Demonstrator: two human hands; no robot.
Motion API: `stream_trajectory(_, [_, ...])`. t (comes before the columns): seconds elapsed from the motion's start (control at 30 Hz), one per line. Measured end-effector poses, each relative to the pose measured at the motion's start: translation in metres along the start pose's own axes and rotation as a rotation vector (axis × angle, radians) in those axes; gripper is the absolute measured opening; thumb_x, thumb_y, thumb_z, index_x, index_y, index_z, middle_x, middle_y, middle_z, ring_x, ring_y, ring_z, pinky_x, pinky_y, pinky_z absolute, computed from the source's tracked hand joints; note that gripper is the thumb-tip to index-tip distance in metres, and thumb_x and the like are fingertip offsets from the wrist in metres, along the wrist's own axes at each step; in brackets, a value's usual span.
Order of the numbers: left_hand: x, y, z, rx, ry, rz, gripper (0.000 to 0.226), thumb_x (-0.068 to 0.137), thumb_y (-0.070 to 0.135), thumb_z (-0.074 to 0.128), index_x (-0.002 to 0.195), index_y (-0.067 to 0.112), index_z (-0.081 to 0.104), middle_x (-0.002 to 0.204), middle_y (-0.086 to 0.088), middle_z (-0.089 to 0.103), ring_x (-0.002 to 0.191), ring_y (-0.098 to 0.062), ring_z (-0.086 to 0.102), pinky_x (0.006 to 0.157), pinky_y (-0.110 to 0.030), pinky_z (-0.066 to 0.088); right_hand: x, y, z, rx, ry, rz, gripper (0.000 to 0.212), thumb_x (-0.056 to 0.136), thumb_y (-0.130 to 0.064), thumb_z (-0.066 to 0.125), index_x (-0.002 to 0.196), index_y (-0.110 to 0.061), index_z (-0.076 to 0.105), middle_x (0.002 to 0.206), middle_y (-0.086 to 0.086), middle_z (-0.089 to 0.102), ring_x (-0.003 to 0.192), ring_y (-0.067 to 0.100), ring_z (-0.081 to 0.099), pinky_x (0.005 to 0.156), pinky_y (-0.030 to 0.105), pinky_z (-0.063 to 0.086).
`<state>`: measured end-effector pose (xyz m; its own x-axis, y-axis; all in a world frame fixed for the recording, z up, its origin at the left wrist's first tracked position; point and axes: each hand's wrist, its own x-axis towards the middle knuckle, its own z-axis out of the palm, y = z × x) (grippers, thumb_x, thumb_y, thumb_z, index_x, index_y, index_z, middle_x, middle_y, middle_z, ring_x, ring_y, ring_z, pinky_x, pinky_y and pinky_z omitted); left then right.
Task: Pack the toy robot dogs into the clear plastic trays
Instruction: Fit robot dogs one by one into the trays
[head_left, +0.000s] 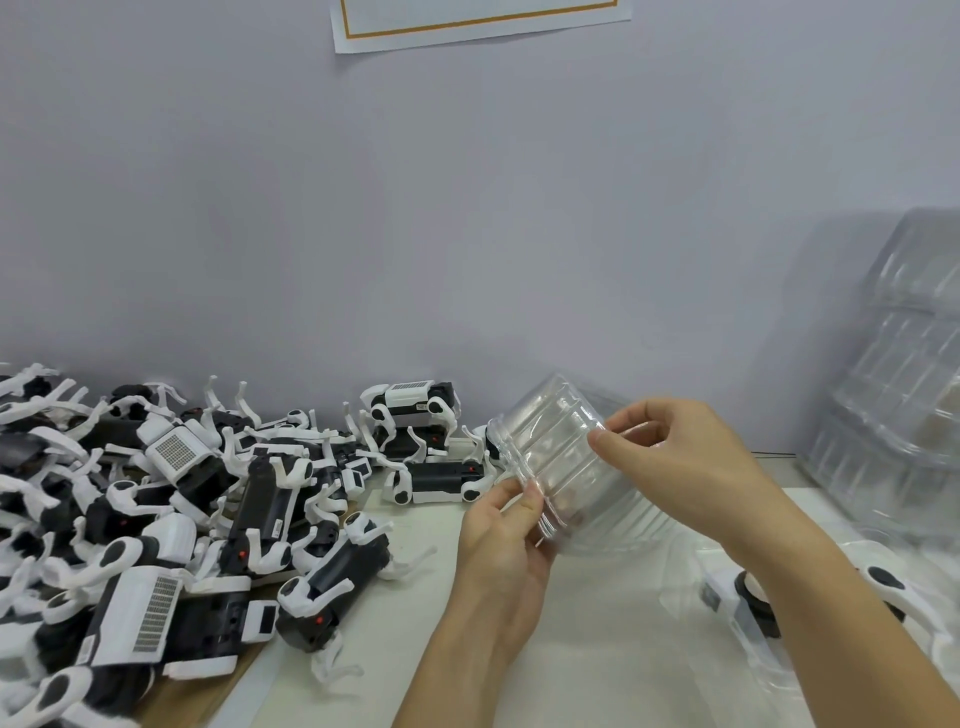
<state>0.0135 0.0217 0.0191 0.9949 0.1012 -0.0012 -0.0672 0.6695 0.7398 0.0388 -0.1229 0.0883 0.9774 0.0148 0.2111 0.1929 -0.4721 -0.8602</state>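
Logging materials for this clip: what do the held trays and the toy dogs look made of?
Trays: thin clear glossy plastic, apparently vacuum-formed; the fingers of both hands, left and right, show through the ribbed walls, and several look nested. Dogs: hard moulded plastic, black bodies with white legs, mostly matte with slight sheen.

Single head-worn view looks forward and down, close over hands, perhaps slightly tilted

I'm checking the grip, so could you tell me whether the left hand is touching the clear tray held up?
Touching. The head view shows the left hand pinching the lower edge of the clear tray, thumb pressed on the plastic.
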Motion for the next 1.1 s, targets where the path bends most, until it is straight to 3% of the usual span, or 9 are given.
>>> stream_trajectory(0.17, [-0.001, -0.003, 0.0, 0.067, -0.03, 0.069, 0.021, 0.097, 0.002, 0.056, 0.115, -0.009, 0.06, 0.086, -0.018, 0.068, 0.077, -0.022, 0.067, 0.075, -0.036, 0.059, -0.007, -0.007, 0.009, -0.22, 0.117, -0.057, 0.042, 0.069, -0.059, 0.078, 0.087, -0.031, 0.053, 0.079, -0.009, 0.061, 0.072, 0.009, 0.058, 0.062, 0.032, 0.046])
stream_trajectory(0.37, [0.0, -0.002, 0.001, 0.175, 0.053, 0.161, 0.016, 0.098, 0.0, 0.054, 0.114, -0.001, 0.053, 0.072, -0.005, 0.073, 0.065, -0.013, 0.069, 0.065, -0.026, 0.058, -0.011, -0.012, 0.018, -0.321, 0.214, -0.072, 0.034, 0.076, -0.055, 0.075, 0.092, -0.031, 0.055, 0.084, -0.012, 0.064, 0.086, 0.019, 0.061, 0.074, 0.035, 0.05])
stream_trajectory(0.6, [0.0, -0.001, 0.005, 0.203, 0.112, 0.155, 0.021, 0.099, -0.002, 0.051, 0.12, -0.007, 0.052, 0.074, -0.007, 0.073, 0.062, -0.015, 0.069, 0.069, -0.029, 0.058, -0.008, -0.011, 0.018, -0.254, 0.272, -0.073, 0.028, 0.076, -0.049, 0.078, 0.092, -0.031, 0.063, 0.082, -0.014, 0.064, 0.085, 0.018, 0.062, 0.076, 0.034, 0.05])
stream_trajectory(0.8, [0.002, -0.001, 0.0, 0.23, 0.195, 0.124, 0.018, 0.098, -0.003, 0.051, 0.115, -0.007, 0.057, 0.077, -0.01, 0.068, 0.063, -0.017, 0.066, 0.066, -0.03, 0.056, -0.005, -0.007, 0.018, -0.141, 0.318, -0.1, 0.024, 0.076, -0.045, 0.08, 0.091, -0.03, 0.069, 0.081, -0.016, 0.064, 0.081, 0.015, 0.062, 0.071, 0.03, 0.044])
stream_trajectory(0.97, [0.004, 0.002, -0.005, 0.312, 0.208, 0.001, 0.022, 0.1, -0.001, 0.047, 0.087, 0.002, 0.064, 0.068, -0.009, 0.065, 0.061, -0.017, 0.061, 0.056, -0.025, 0.053, -0.003, -0.006, 0.009, -0.121, 0.296, -0.139, 0.024, 0.076, -0.048, 0.078, 0.091, -0.031, 0.068, 0.081, -0.015, 0.065, 0.08, 0.012, 0.064, 0.074, 0.032, 0.048])
stream_trajectory(1.1, [0.006, -0.007, -0.008, 0.476, 0.223, -0.095, 0.016, 0.102, 0.009, 0.048, 0.098, 0.003, 0.063, 0.092, -0.017, 0.073, 0.073, -0.023, 0.068, 0.062, -0.03, 0.056, -0.003, -0.004, 0.008, -0.153, 0.303, -0.158, 0.024, 0.079, -0.048, 0.076, 0.094, -0.033, 0.065, 0.085, -0.013, 0.066, 0.083, 0.017, 0.064, 0.08, 0.038, 0.052])
